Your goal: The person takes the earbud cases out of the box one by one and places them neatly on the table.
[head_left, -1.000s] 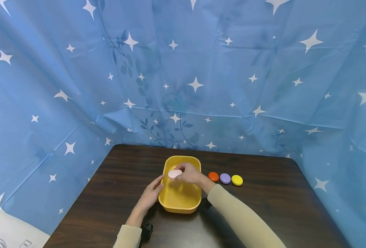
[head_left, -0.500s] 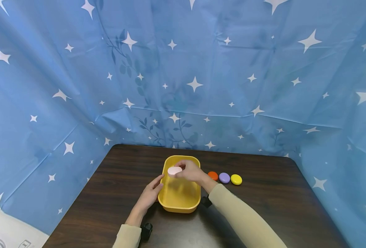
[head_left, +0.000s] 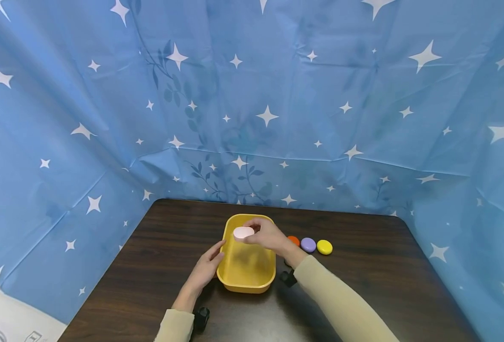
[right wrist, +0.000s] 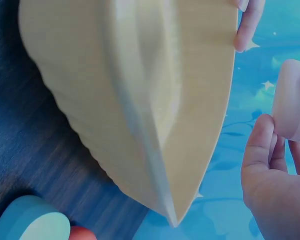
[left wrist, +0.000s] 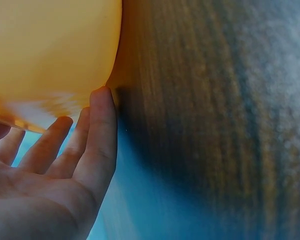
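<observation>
My right hand [head_left: 269, 235] pinches a pale pink round disc [head_left: 243, 233] above the far half of a yellow plastic bin [head_left: 245, 287]. The right wrist view shows the thick pink disc [right wrist: 291, 100] between thumb and fingers, apart from the bin's wall [right wrist: 205, 75]. My left hand [head_left: 204, 270] rests on the bin's left side with fingers extended. In the left wrist view its fingertips [left wrist: 101, 95] touch the bin's outer wall [left wrist: 55, 50]. No other disc shows in the visible part of the bin.
Right of the bin, a red disc [head_left: 294, 240], partly behind my right wrist, a purple disc [head_left: 308, 245] and a yellow disc [head_left: 324, 247] lie in a row on the dark wood table [head_left: 363, 285]. A blue star-patterned curtain [head_left: 252, 95] hangs behind.
My right hand has lifted the pink disc from lower in the bin and shifted it slightly right. My right wrist covers more of the red disc. The left hand stays at the bin.
</observation>
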`<action>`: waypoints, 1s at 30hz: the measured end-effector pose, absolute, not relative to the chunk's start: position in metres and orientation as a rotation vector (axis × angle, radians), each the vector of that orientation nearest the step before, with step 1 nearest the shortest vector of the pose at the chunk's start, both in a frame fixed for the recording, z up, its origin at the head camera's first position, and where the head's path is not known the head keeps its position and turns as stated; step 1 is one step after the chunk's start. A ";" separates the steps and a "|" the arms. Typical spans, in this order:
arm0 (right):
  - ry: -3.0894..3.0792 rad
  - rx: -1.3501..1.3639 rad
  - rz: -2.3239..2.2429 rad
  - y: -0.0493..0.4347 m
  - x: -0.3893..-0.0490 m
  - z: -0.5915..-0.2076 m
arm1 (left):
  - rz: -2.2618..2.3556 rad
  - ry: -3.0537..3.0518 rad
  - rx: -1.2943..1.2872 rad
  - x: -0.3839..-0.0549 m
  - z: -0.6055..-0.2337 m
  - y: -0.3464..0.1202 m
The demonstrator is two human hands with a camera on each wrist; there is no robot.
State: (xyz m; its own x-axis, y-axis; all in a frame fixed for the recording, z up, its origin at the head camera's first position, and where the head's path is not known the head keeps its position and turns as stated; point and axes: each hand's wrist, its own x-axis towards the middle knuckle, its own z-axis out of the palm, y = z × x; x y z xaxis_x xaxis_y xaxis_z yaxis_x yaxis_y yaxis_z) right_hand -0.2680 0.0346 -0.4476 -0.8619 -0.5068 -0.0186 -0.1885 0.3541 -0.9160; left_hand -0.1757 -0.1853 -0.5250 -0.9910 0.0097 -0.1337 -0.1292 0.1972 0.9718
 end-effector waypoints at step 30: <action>2.323 -0.603 -1.608 0.075 -0.253 -0.445 | 1.935 2.325 -0.105 -0.175 -0.524 -0.183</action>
